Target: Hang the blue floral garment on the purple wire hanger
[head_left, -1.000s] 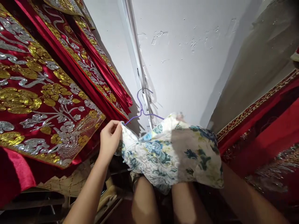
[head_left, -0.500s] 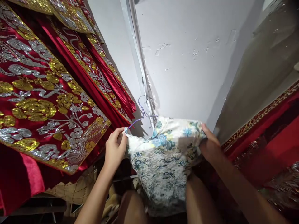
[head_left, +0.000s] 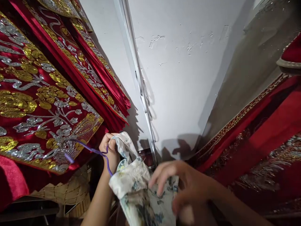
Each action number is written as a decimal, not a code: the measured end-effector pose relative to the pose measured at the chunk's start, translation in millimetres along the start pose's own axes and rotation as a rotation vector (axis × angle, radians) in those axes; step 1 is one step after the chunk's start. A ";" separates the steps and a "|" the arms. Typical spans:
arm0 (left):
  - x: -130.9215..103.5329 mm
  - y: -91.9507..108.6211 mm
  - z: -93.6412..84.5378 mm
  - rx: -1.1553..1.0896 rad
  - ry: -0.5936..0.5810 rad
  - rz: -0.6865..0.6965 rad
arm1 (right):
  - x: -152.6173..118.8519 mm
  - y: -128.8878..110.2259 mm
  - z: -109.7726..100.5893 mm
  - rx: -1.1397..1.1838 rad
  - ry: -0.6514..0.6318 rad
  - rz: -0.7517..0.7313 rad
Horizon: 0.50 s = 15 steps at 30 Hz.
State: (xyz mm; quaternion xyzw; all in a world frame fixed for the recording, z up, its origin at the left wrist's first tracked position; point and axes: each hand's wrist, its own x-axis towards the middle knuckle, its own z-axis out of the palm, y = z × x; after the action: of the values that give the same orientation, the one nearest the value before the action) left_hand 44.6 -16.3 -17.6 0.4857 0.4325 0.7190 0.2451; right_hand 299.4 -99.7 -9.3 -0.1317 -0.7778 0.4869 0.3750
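A white garment with a blue and green floral print (head_left: 134, 175) hangs in folds at the lower middle. My left hand (head_left: 109, 147) pinches its upper edge at a strap-like part. The purple hanger (head_left: 94, 151) sticks out to the left past that hand, its hook over the red cloth, and its lower end reaches the garment. My right hand (head_left: 176, 179) is over the right part of the garment, fingers apart and slightly blurred; whether a fingertip touches the fabric is hard to tell.
Red cloth with gold and silver sequins (head_left: 58, 94) hangs at the left. A metal rail (head_left: 138, 81) runs down the white wall (head_left: 183, 78). More red, gold-trimmed cloth (head_left: 265, 141) is at the right.
The garment has gone from spread between both hands to folded and lower. My right hand has let go of its corner and moved left. The hanger has swung to the left.
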 end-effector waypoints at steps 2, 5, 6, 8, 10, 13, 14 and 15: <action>-11.4 4.5 10.5 -0.199 -0.092 -0.043 | 2.9 14.0 -10.6 -0.248 0.250 0.049; -27.3 14.4 27.8 -0.436 -0.275 -0.113 | 9.3 35.4 -16.1 -0.611 0.330 0.133; -32.7 16.6 33.5 -0.494 -0.323 -0.135 | 11.7 41.8 -12.8 -0.692 0.284 0.133; -44.3 17.8 44.0 -0.598 -0.370 -0.163 | 15.4 53.4 -0.5 -0.819 0.224 0.086; -55.9 14.7 51.8 -0.599 -0.388 -0.168 | 16.2 63.2 12.7 -0.893 0.272 0.022; -66.3 4.9 56.4 -0.241 -0.398 -0.170 | 8.8 71.3 18.5 -0.903 0.409 0.025; -66.5 0.8 56.0 -0.071 -0.390 -0.164 | 3.7 71.7 15.4 -0.903 0.433 0.050; -65.0 -3.4 54.6 0.085 -0.364 -0.154 | -2.5 71.1 10.3 -0.910 0.457 0.078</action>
State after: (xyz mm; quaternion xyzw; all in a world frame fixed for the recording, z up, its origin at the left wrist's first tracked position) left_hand 120.6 -43.9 -43.7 0.5831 0.4469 0.5795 0.3527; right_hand 282.4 -73.0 -73.9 -0.4136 -0.8037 0.0712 0.4219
